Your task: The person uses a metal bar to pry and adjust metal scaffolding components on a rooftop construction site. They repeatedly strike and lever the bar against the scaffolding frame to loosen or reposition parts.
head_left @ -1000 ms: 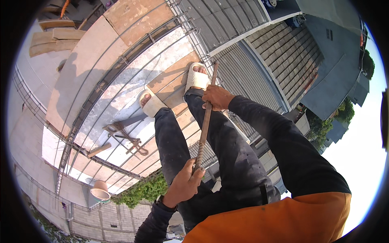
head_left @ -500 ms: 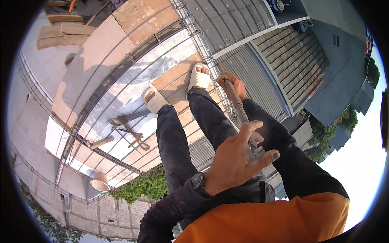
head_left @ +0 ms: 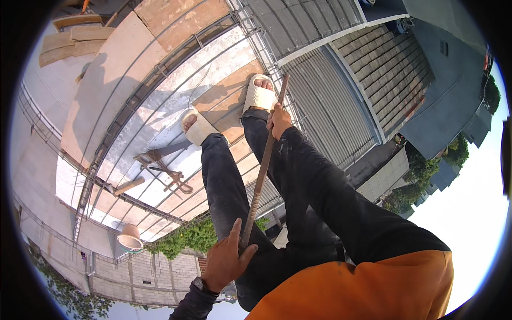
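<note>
Rebar rod (head_left: 261,170) runs from my left hand (head_left: 226,258) at 6 o'clock, fingers clenched on it, up to my right hand (head_left: 278,120), also gripping it.

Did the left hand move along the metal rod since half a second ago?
Yes. The left hand was open, up near the knees; now it grips the rod's lower end, farther from the white sandals.

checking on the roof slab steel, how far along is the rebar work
Done: a rebar grid already lies over the formwork boards. In hand: the left hand and right hand both grip one long rebar rod beside the sandalled feet. Left: this rod is not yet laid; bent hooks lie loose.
</note>
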The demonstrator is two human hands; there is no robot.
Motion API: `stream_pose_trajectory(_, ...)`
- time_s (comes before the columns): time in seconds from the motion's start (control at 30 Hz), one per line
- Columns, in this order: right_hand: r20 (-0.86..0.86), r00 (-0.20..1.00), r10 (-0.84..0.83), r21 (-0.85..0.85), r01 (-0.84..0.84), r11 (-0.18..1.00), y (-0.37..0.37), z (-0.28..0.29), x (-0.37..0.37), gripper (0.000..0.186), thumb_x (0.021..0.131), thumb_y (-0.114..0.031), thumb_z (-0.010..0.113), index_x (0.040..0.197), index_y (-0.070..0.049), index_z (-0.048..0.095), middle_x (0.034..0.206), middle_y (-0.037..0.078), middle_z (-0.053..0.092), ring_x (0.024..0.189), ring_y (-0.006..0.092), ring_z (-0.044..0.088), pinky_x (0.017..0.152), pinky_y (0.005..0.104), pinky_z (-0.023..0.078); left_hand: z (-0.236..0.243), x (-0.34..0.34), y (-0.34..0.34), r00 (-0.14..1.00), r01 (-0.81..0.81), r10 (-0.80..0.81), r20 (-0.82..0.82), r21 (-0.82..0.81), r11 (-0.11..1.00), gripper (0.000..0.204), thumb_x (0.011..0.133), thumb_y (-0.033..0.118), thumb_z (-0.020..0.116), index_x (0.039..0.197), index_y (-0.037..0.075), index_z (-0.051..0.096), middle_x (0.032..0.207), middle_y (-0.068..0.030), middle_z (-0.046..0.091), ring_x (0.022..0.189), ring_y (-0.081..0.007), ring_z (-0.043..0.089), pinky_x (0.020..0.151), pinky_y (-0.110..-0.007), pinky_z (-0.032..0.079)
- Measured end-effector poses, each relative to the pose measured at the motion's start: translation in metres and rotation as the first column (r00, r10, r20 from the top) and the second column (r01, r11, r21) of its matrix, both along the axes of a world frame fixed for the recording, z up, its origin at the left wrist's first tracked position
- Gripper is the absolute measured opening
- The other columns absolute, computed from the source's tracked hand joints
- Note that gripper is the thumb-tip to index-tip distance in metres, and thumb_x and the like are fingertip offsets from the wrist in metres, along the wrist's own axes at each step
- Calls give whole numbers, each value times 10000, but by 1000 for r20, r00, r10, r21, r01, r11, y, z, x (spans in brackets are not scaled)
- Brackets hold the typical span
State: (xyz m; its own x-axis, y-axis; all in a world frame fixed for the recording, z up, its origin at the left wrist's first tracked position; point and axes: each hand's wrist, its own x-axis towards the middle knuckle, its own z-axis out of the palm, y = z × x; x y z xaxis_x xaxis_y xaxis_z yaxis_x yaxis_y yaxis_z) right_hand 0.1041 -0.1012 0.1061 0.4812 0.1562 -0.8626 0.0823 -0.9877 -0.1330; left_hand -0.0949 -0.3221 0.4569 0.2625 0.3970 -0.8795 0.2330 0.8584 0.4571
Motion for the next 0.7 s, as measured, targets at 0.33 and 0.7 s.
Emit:
stream_pose_trajectory(0.33,-346,827,-444,-67,450,891,-14,-41,-45,546,995,-610,555,831,-99,458,629,20,350,516,228,453,559,449,513,-162,-60,-68,889,12,-8,-457,7,1000,487,1021,470,592,884,2,591,690,-208,636,645,-412,627,616,-500,464)
stream_pose_trajectory(0.7,-570,721,-394,-105,412,905,-8,-23,-26,562,967,-659,571,839,-121,472,574,-1,394,506,193,470,557,363,444,-128,-40,-43,956,-221,170,-238,-205,954,552,1050,433,547,753,-24,461,610,-197,409,552,-294,445,573,-472,361)
